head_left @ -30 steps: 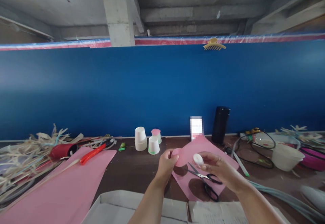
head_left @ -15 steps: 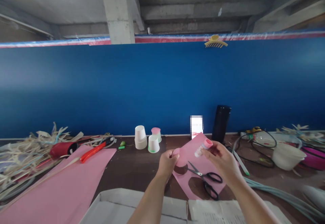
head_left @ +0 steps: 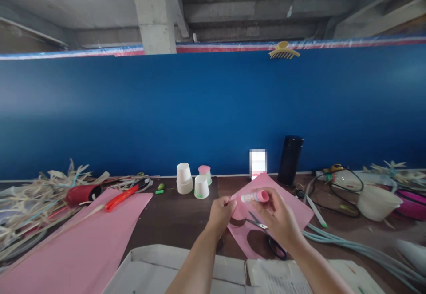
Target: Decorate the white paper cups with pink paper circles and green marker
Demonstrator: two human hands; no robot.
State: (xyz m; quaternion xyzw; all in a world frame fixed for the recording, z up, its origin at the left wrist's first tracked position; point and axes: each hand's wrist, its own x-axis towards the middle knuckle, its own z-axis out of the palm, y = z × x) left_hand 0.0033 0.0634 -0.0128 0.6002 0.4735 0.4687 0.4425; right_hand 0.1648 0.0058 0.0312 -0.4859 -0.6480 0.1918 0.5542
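Observation:
Pinched in my left hand [head_left: 219,216] is a small round pink paper piece [head_left: 237,210], hard to tell from the pink sheet behind it. My right hand [head_left: 279,218] grips a glue stick [head_left: 250,196] with a pink end, its white end pointing left over the paper piece. Below the hands lies a pink paper sheet [head_left: 294,203] with round holes cut in it. Black-handled scissors [head_left: 259,224] rest on that sheet, their handles partly hidden by my right hand.
White paper cups [head_left: 184,179] stand upside down, one [head_left: 204,174] with a pink top. A black cylinder [head_left: 290,160] and a lit phone [head_left: 258,163] are at the back. Pink paper [head_left: 83,240] and strips [head_left: 43,205] lie left, a cardboard box [head_left: 156,263] in front.
My right hand has brought the glue stick left and slightly down, from a tilted pose to nearly level, close to the pink paper piece. My left hand stays almost in place.

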